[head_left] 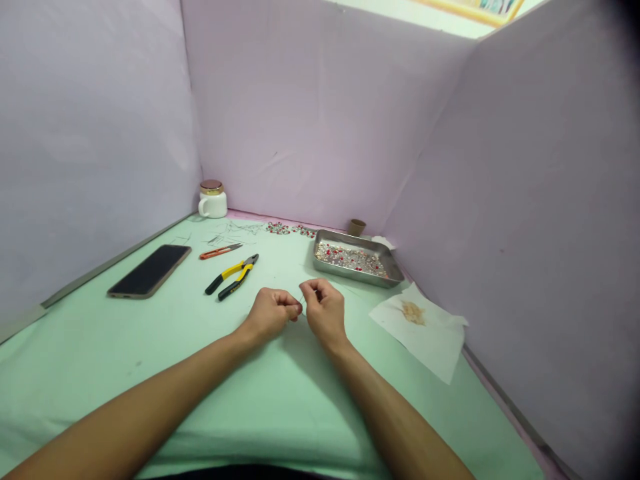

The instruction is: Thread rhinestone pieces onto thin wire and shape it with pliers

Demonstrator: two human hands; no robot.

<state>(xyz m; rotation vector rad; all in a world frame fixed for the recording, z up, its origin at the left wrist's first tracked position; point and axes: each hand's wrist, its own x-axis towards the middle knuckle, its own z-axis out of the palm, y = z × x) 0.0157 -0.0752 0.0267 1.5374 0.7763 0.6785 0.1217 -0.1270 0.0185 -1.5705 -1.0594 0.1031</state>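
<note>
My left hand and my right hand rest close together on the green table, fingertips almost meeting. Both are pinched shut on something very thin and small between them, too fine to name; it may be a wire. Just beyond my left hand lie yellow-handled pliers. A metal tray of red and silver beads sits just past my right hand.
A black phone and small orange snips lie at the left, with loose thin wires and beaded pieces behind. A white lidded mug, a small cup, and paper with beige bits sit by the lilac partition walls.
</note>
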